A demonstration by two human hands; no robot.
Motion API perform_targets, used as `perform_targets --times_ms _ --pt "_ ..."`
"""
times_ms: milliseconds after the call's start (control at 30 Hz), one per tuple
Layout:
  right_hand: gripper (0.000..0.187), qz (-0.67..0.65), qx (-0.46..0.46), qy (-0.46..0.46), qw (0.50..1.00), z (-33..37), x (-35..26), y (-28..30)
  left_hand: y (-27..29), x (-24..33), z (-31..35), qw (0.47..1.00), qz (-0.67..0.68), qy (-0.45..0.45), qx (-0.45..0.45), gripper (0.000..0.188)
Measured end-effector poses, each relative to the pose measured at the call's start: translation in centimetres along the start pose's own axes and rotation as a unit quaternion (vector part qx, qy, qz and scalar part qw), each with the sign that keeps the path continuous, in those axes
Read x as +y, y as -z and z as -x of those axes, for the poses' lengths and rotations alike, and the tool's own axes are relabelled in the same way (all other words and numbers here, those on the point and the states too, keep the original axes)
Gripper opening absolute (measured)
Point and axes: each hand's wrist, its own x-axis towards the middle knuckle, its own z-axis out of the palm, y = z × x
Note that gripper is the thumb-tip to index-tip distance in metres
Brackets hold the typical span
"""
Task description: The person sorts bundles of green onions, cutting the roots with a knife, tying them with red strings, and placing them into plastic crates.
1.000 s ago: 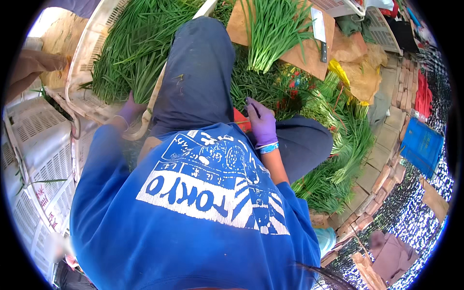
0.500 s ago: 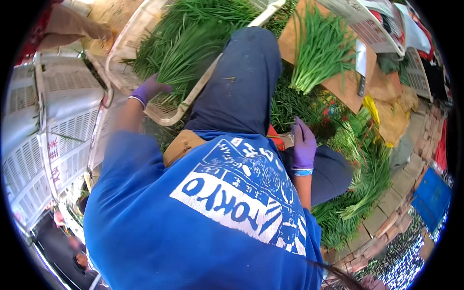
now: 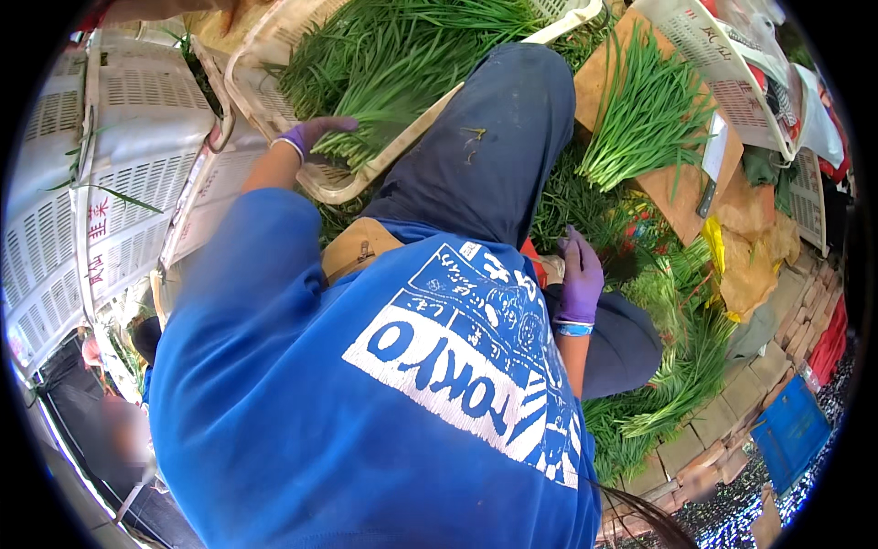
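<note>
In a purple glove, my left hand (image 3: 315, 135) lies along the cut ends of a bunch of green chives (image 3: 352, 146), fingers stretched across them and open. That bunch lies in a white plastic crate (image 3: 340, 195) heaped with more chives, beyond my raised knee. My right hand (image 3: 581, 279), also purple-gloved, hovers above my other bent leg with fingers loosely curled and thumb slightly apart; nothing shows in it. Ahead of it, a second bunch of chives (image 3: 640, 128) rests on a wooden board (image 3: 677, 201), beside a knife (image 3: 713, 165).
Several white crates (image 3: 151, 156) stand at the left. Another crate (image 3: 732, 82) leans beyond the board. Loose chives (image 3: 681, 389) cover the ground at my right, next to a brown and yellow sack (image 3: 745, 261) and brick paving (image 3: 727, 412). Further right lies a blue panel (image 3: 791, 435).
The view has shifted. My left hand's fingers have moved from below the stem ends to lie over them. My right hand stays above the leg.
</note>
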Motion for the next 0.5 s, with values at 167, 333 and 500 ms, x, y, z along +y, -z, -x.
perform_targets --times_ms 167,333,500 --pt "0.029 -0.009 -0.001 -0.001 1.0 -0.1 -0.6 -0.1 -4.2 -1.8 2.2 0.992 0.058 -0.111 0.012 0.058" --pt "0.029 -0.061 -0.001 0.005 0.998 -0.5 0.9 -0.4 -2.8 -2.6 -4.3 0.956 -0.203 -0.155 0.145 0.104" --pt "0.028 -0.069 -0.002 -0.002 0.998 -0.6 -0.6 -0.6 -0.2 -2.2 -6.3 0.951 -0.257 -0.1 0.138 0.105"
